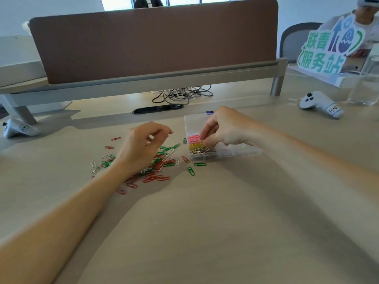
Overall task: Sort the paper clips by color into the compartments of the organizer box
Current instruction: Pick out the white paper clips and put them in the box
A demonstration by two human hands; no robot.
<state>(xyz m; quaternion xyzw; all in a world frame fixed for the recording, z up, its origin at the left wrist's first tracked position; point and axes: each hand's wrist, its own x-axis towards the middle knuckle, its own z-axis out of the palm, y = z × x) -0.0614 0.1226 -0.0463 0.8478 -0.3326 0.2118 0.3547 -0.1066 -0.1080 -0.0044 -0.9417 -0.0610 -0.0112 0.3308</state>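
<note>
**Hands working a scatter of paper clips beside a clear organizer box**

Head view: The left hand (143,146) is hovering over the loose paper clips (158,167), a heap of red, green and white ones spreading across the pale tabletop (205,212). Its fingers (164,129) are curling inward with the tips close to the thumb; whether they are pinching a clip cannot be told.

The right hand (223,128) is reaching down into the organizer box (246,153), which is sitting just right of the heap. Its fingers (213,138) are bending down to the pink clips (192,138) and yellow clips (193,146) in the box's left-hand compartments, hiding much of the box's middle; whether they are gripping anything cannot be told. Silver clips (200,151) are lying in the nearest left compartment.

A few green clips are lying apart from the heap, just in front of the box. Behind the box, a brown divider panel (153,42) is standing above tangled cables (182,94). A white controller (320,103) is resting at far right, another (18,129) at far left, and a green sign (330,46) is standing at upper right.
</note>
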